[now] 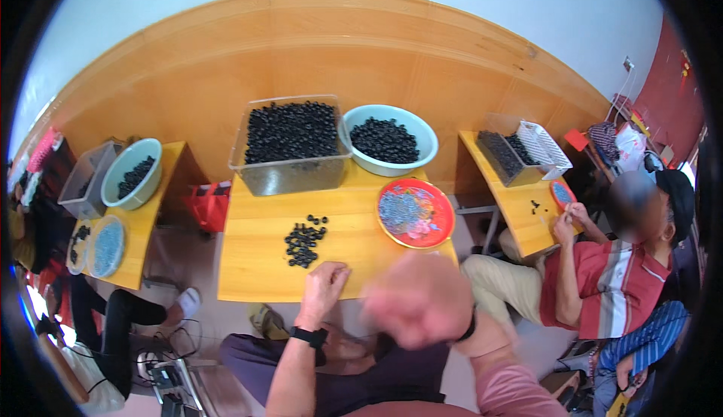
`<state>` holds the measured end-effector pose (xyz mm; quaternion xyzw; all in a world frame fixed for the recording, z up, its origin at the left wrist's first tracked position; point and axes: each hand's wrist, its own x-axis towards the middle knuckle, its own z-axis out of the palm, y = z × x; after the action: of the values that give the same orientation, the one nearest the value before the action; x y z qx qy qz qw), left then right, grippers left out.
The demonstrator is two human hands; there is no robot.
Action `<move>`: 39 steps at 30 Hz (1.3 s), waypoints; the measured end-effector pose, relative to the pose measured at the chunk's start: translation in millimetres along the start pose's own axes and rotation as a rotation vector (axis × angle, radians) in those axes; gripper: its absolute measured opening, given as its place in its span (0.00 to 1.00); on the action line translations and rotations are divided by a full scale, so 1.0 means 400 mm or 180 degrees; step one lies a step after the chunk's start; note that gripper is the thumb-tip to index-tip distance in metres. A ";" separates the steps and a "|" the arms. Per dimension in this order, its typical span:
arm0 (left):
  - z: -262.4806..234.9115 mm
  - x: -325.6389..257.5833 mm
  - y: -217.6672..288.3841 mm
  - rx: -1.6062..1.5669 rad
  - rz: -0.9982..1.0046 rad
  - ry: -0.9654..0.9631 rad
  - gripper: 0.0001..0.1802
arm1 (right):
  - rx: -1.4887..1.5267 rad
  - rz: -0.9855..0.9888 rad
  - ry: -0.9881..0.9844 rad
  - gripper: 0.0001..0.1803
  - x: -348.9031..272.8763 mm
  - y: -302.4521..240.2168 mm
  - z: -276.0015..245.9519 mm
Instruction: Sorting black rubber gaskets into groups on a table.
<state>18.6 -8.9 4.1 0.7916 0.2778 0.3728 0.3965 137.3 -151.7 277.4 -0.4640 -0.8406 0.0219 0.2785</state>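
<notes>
My left hand (326,289) is at the front edge of the yellow table (245,266), its fingers curled together; whatever they may hold is hidden. Just beyond it lies a loose pile of small black round parts (303,245). My right hand (414,296) is raised over the front edge, large in view and smeared by motion, so its fingers cannot be made out. Nearest to it is a red round tray (447,225) with a flower pattern, holding many small blue-grey pieces (407,210).
At the back stand a clear plastic bin (294,180) and a pale green basin (432,140), both full of black parts. A person (602,281) works at a side table (531,225) on the right. Another person (102,342) sits at left by a similar table (139,247).
</notes>
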 end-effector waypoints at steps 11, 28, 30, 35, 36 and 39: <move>-0.014 0.004 0.016 0.0111 -0.0376 -0.0034 0.11 | 0.0418 -0.0499 0.2530 0.14 0.003 -0.268 0.024; -0.004 0.011 0.013 0.0099 -0.0404 0.0115 0.11 | 0.0051 0.0872 0.4404 0.35 0.063 -0.339 0.106; -0.013 0.011 0.019 0.0139 -0.0469 0.0075 0.12 | 0.0085 0.0104 0.4375 0.36 0.020 -0.322 0.132; -0.003 0.022 0.007 0.0152 -0.0542 0.0148 0.12 | -0.0219 0.0587 0.3192 0.18 -0.064 -0.229 0.084; -0.008 0.020 -0.003 0.0139 -0.0596 0.0177 0.12 | -0.0206 0.0660 0.2952 0.14 -0.153 -0.230 0.057; -0.047 0.006 -0.048 0.0087 -0.0851 0.0207 0.12 | -0.0016 0.0803 0.2263 0.04 -0.284 -0.162 0.023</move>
<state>2.1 10.8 -3.3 0.7404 0.3985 0.3384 0.4225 130.1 -276.4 238.0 -0.5432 -0.6278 -0.1084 0.5468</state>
